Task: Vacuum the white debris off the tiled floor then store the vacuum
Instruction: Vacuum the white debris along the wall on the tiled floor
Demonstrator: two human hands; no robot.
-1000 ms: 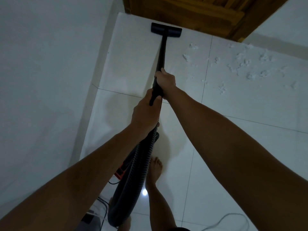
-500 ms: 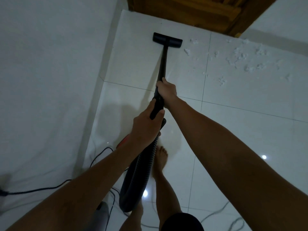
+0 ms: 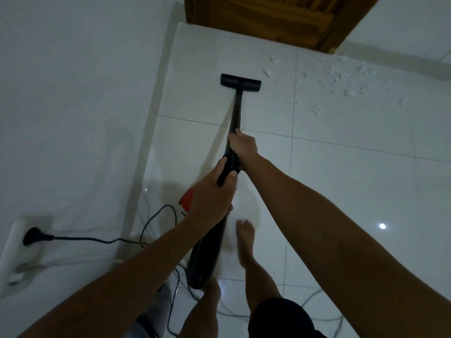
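Both hands wrapped tight round the wand (image 3: 236, 113): right hand (image 3: 244, 146) higher, left hand (image 3: 211, 198) at the hose. Nozzle (image 3: 240, 82) flat on the floor (image 3: 341, 179), debris (image 3: 341, 79) just right, by the door (image 3: 268, 18).

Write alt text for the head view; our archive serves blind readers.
A person's left hand and right hand grip a black vacuum wand, its floor nozzle on white floor tile left of scattered white debris. A black plug sits in a wall socket at left.
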